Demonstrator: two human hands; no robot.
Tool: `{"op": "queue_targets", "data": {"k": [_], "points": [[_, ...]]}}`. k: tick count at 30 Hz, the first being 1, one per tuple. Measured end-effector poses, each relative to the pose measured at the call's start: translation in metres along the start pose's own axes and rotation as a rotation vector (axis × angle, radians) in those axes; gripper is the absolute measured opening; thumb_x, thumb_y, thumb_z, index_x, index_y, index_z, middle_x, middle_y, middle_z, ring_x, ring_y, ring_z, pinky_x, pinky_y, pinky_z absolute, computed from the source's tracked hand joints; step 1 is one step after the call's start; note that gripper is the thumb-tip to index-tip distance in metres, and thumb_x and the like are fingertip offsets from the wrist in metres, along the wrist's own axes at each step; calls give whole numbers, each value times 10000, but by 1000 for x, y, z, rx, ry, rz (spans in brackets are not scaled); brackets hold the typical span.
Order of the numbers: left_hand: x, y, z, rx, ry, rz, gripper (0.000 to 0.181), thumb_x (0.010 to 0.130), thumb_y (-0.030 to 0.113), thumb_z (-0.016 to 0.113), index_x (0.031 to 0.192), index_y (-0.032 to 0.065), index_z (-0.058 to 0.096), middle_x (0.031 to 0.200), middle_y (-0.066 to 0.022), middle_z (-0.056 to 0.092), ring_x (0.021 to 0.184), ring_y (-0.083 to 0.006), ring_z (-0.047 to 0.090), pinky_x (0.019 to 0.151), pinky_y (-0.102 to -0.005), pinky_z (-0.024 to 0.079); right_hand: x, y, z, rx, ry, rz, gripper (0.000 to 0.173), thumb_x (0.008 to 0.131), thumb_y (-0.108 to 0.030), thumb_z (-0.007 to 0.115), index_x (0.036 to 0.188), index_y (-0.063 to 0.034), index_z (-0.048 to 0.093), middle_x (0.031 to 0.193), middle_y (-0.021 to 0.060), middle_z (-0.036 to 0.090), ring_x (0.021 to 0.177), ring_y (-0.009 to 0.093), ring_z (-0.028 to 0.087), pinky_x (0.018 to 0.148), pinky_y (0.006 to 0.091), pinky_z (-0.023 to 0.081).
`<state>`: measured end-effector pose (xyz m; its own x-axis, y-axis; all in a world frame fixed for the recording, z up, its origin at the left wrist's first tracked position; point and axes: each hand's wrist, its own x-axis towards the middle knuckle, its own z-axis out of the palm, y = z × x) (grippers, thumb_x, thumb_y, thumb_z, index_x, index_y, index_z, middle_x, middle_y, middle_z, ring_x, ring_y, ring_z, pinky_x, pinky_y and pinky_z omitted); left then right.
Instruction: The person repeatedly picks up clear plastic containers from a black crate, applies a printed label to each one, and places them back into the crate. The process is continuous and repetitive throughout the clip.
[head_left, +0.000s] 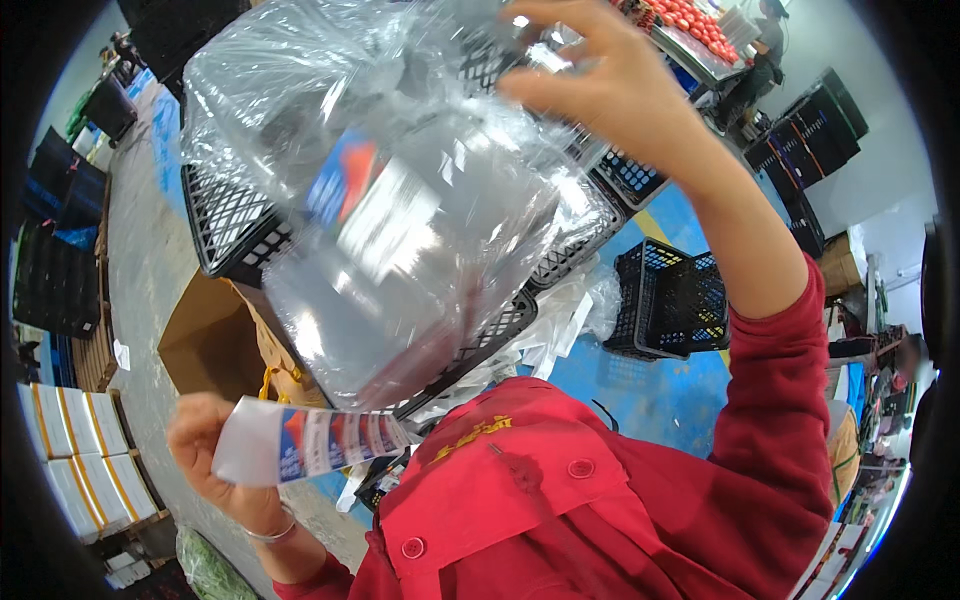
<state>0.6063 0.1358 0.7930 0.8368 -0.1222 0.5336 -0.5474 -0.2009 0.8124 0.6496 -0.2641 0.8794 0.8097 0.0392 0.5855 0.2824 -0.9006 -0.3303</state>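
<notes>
My left hand (217, 461), low on the left with a metal bangle at the wrist, grips the end of a strip of printed labels (330, 446) on pale backing. The strip runs across towards my red apron (510, 465). In front of me lies a large clear plastic bag (465, 202), on top of black lattice crates (232, 217). A blue, red and white label (367, 202) shows on the film; its print is blurred. Above the bag's far right part is my right hand (592, 82), motion-blurred, its fingers spread. Whether the fingertips touch the film cannot be told.
An open cardboard box (217, 337) stands left below the crates. More black crates (667, 300) rest on the blue floor at right. White strapped boxes (79, 457) are stacked on the left. Far right, a person (757, 67) stands beside a table with red produce (694, 26).
</notes>
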Motion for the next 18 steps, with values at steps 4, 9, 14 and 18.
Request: {"op": "queue_targets", "data": {"k": [4, 9, 14, 18], "points": [[10, 13, 18, 155, -19, 69, 216, 745, -17, 666, 843, 49, 485, 772, -55, 467, 700, -127, 461, 658, -216, 378, -58, 148, 2, -194, 163, 399, 680, 729, -485, 733, 1234, -56, 579, 1283, 151, 476, 1166, 281, 497, 950, 386, 425], [14, 33, 47, 181, 73, -32, 200, 790, 21, 656, 807, 63, 462, 716, -42, 458, 647, -117, 496, 639, -218, 418, -178, 237, 144, -441, -402, 839, 792, 703, -526, 712, 1398, -301, 407, 1511, 127, 233, 1313, 441, 322, 983, 626, 329], [17, 64, 69, 251, 161, -171, 143, 808, -1, 603, 845, 68, 483, 740, -25, 462, 736, -114, 475, 669, -266, 438, -221, 280, 207, -450, -719, 858, 950, 691, -608, 683, 1479, -328, 232, 1559, 128, 141, 1345, 463, 281, 1033, 615, 284], [9, 49, 50, 280, -55, -123, 145, 760, 5, 663, 801, 44, 529, 808, -62, 523, 754, -145, 509, 665, -267, 430, -185, 312, 179, -220, -628, 822, 683, 765, -407, 706, 1363, -191, 456, 1444, 155, 345, 1277, 332, 407, 1015, 495, 359]]}}
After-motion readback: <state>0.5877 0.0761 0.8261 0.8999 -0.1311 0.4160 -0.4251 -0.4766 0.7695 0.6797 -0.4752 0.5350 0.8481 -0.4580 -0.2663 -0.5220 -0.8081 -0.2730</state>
